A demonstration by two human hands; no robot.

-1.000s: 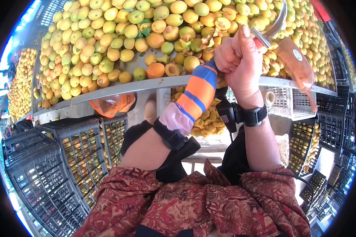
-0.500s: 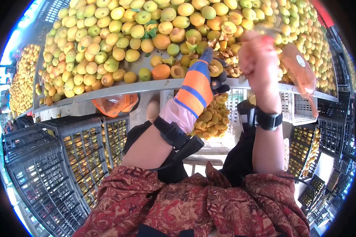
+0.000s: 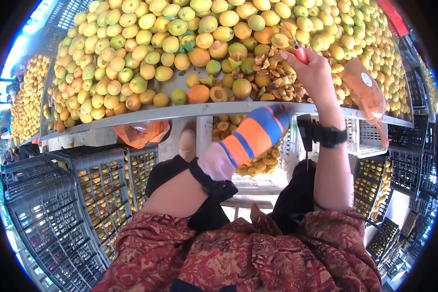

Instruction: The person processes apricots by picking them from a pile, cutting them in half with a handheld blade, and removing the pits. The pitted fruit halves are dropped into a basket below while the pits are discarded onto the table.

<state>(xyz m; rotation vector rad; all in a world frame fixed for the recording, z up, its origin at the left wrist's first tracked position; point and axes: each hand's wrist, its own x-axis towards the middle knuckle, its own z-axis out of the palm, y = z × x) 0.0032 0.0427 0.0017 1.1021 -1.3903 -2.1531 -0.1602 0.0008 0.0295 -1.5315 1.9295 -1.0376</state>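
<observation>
My right hand [image 3: 312, 73] is closed around the red handle of a small knife [image 3: 301, 53], its thin blade pointing away from me over the fruit. Below it lies a pile of brown pits and scraps [image 3: 284, 87]. My left hand [image 3: 272, 121], in a blue and orange striped glove, reaches down past the table's front edge. It hangs over a light-coloured crate [image 3: 288, 141] of halved apricots [image 3: 263, 165]; its fingers are hidden from me. Near the rim, a cut apricot [image 3: 218, 93] shows its inside beside whole apricots [image 3: 199, 94].
A metal-rimmed table [image 3: 180, 111] bears a large heap of apricots [image 3: 131, 53]. An orange-tinted clear plastic container [image 3: 367, 90] lies at the right rim. Black crates [image 3: 48, 219] of fruit stand at left, more [image 3: 370, 182] at right. An orange bag-like object [image 3: 142, 133] sits under the table.
My left hand has dropped from the table rim toward the crate, and the apricot seen in it no longer shows. My right hand, blurred before, now shows clearly with the knife.
</observation>
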